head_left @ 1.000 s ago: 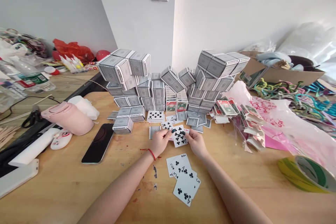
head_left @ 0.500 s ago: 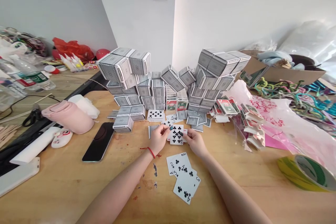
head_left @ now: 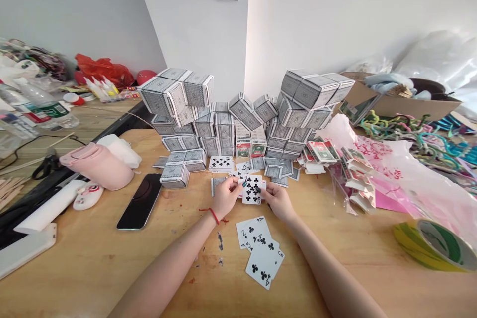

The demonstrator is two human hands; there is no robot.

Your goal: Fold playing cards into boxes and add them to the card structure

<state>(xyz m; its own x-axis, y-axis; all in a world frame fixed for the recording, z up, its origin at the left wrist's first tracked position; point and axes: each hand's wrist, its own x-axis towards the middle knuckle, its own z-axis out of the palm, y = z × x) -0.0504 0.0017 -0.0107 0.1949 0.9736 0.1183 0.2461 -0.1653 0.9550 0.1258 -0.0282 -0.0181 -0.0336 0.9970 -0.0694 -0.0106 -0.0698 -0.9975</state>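
A nine of clubs playing card [head_left: 252, 194] faces me between my two hands, with the edge of a red ace showing behind it. My left hand [head_left: 225, 196] pinches its left edge between thumb and fingers. On the other side my right hand [head_left: 278, 200] is closed on the right edge, thumb on the face. Below them on the table lie several loose club cards [head_left: 259, 258], face up and overlapping. Just beyond my hands are a face-up spade card [head_left: 221, 163] and several face-down cards [head_left: 278, 168].
Stacked blocks of grey-backed cards [head_left: 175, 94] rise on the left, with another tall stack [head_left: 315, 92] on the right. A phone [head_left: 139, 202] and pink cup [head_left: 97, 166] lie left. Card boxes [head_left: 322, 151], pink plastic [head_left: 391, 159] and a tape roll [head_left: 434, 245] are right.
The nine of clubs has shifted very slightly, and a little more of the red ace shows at its right edge. The hands are nearly still.
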